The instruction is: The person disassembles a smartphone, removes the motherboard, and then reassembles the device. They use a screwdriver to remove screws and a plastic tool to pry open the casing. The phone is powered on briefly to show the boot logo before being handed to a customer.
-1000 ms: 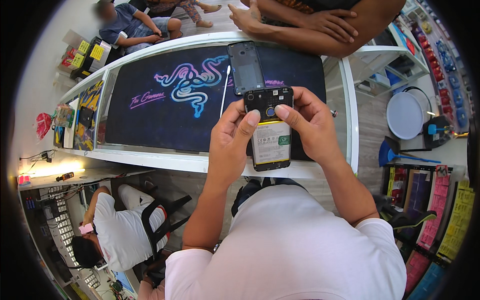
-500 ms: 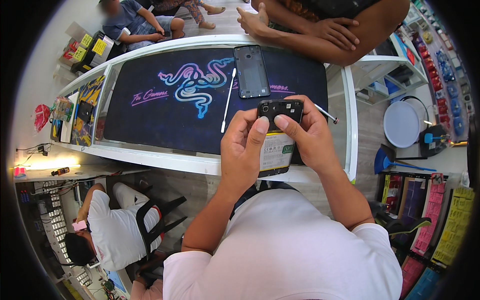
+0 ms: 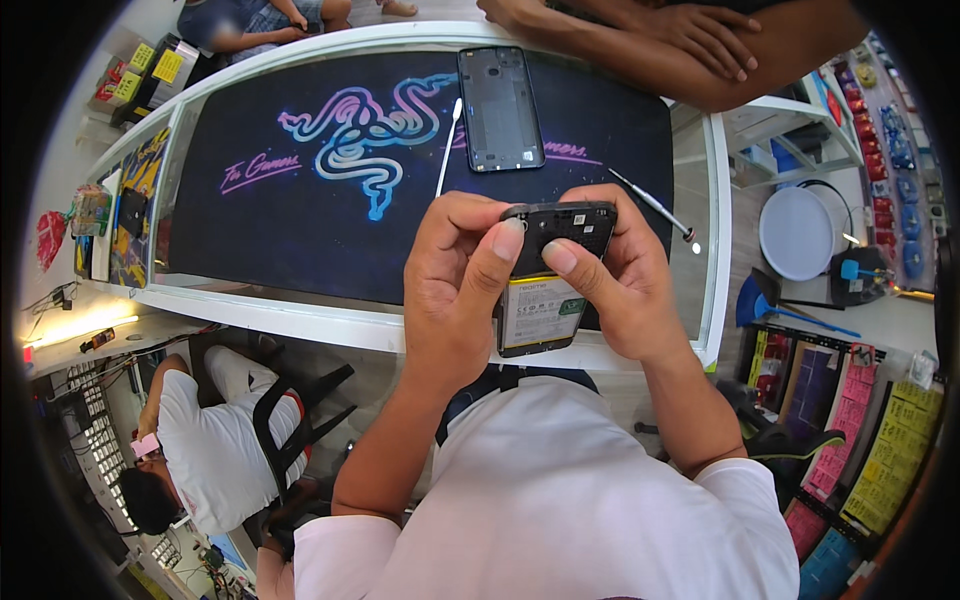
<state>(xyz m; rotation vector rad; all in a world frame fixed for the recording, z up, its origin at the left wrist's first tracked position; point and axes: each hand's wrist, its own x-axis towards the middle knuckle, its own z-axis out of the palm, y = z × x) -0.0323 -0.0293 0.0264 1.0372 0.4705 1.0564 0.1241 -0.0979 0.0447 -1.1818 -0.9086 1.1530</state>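
Both thumbs now press the top of the opened phone (image 3: 548,285), gripped by left hand (image 3: 455,285) and right hand (image 3: 620,290) at the table (image 3: 300,315) edge, white battery label showing.

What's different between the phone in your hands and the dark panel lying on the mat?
The opened phone is held up in both hands, left hand and right hand; the back cover lies flat on the mat, untouched. The phone shows a pale battery; the cover is a plain dark shell. Both are phone-shaped rectangles.
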